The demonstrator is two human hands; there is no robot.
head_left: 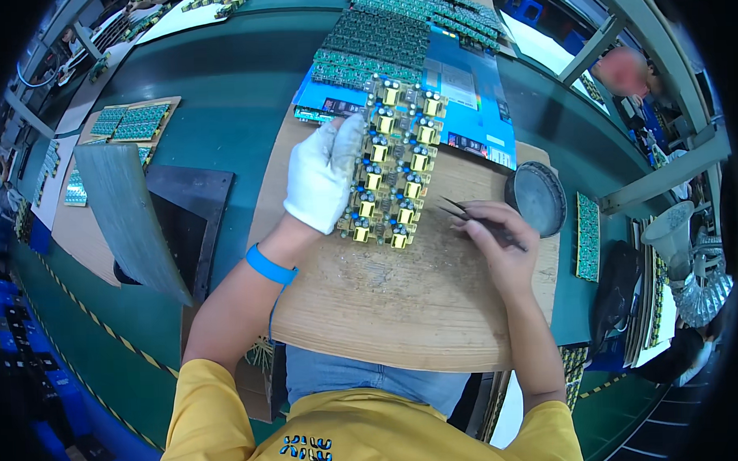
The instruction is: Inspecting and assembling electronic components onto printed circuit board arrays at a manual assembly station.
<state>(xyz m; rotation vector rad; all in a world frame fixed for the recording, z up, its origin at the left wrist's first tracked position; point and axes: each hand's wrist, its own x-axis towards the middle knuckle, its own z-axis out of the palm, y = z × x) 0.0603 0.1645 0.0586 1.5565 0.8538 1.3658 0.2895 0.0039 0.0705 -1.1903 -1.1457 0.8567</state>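
In my gloved left hand (325, 173) is the left edge of a circuit board panel (393, 169), tilted up over the wooden work board. Yellow transformers and small dark components stand in two columns along it. A blue strap with a cord circles that wrist. My bare right hand (503, 240) pinches dark pointed tweezers (466, 212), their tips slightly apart and just right of the panel's lower part, not touching it. Both hands are above the wooden board (388, 311), which has dark specks and scraps scattered on it.
Behind the panel, green circuit boards (374, 39) lie in rows on a blue printed sheet (470, 89). A round grey dish (535, 199) sits at the right edge. A curved translucent sheet (129, 214) stands at left. Further right are a lone green board (587, 237) and a flexible silver duct (704, 296).
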